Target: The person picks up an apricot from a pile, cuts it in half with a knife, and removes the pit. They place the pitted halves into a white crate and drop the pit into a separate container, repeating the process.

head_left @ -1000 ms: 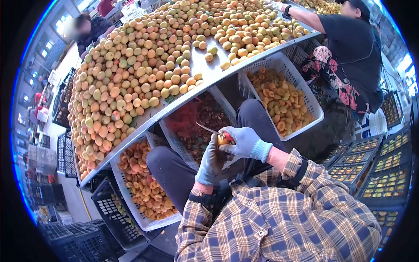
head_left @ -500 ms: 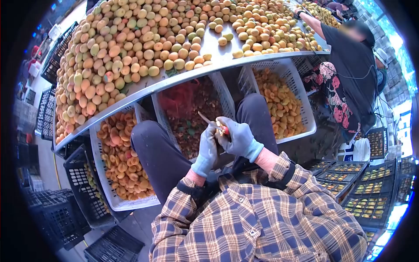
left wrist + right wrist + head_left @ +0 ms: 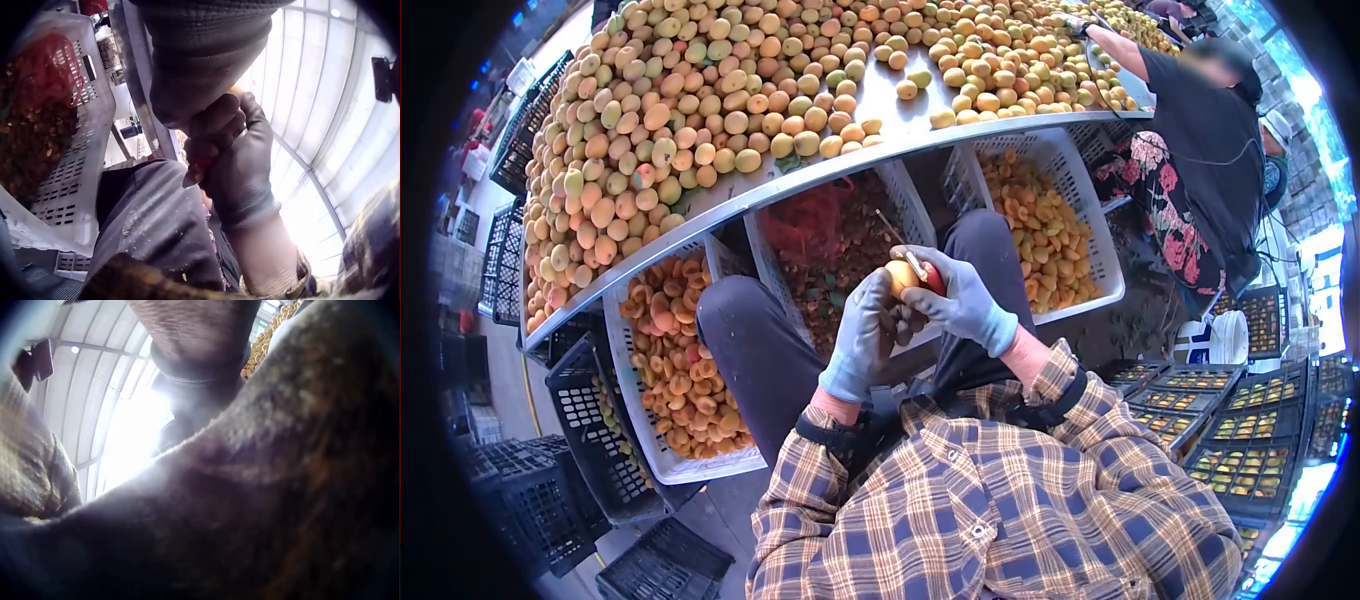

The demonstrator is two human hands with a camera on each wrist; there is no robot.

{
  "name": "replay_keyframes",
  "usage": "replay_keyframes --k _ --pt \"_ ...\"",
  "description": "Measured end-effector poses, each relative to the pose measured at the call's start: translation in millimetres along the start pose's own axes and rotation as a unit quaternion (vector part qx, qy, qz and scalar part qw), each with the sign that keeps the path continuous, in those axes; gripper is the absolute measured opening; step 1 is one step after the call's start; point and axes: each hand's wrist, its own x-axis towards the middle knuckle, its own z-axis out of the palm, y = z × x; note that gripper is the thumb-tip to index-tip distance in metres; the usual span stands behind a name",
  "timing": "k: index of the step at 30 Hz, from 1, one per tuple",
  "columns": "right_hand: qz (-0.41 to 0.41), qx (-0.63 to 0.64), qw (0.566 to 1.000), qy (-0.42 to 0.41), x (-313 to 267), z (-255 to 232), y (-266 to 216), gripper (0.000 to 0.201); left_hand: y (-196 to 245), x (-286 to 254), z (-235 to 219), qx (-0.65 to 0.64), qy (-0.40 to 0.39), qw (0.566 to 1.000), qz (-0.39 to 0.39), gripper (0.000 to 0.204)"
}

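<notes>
In the head view, my gloved left hand (image 3: 858, 330) holds a whole yellow-orange apricot (image 3: 903, 277) with its fingertips. My gloved right hand (image 3: 965, 308) grips a small knife (image 3: 888, 226) by its red handle, and its thin blade slants up and to the left, close against the fruit. Both hands meet over the lap, thumbs near the apricot. From the left wrist, the left glove (image 3: 206, 62) looms large and hides most of the fruit, with the right glove (image 3: 240, 169) just beyond it. Dark cloth blocks much of the right wrist view.
A metal table (image 3: 750, 193) heaped with apricots curves across the front. Under its edge stand white crates: apricot halves in the left (image 3: 642, 440) and right (image 3: 1112, 270) ones, pits and red netting in the middle one (image 3: 915, 200). Another person (image 3: 1210, 160) works at right.
The knife blade pointed left over a cut fruit between the hands; now it points more upward, beside a whole apricot in the left hand. The head view has turned slightly.
</notes>
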Motion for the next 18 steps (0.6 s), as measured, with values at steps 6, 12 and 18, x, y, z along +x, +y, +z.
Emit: replay_keyframes --k 6,12,18 --pt "0.047 -0.049 0.994 0.081 -22.0 -13.3 -0.6 0.033 3.3 4.7 -5.2 -0.016 -0.042 0.998 0.036 0.035" --pt "0.11 -0.076 0.99 -0.043 -52.8 0.5 -6.1 0.022 -1.9 7.8 -8.1 -0.022 -0.042 0.996 0.08 0.04" --pt "0.106 -0.139 0.984 -0.036 -54.4 3.0 -15.4 0.026 -1.3 5.7 -8.5 -0.014 -0.021 0.996 0.088 0.044"
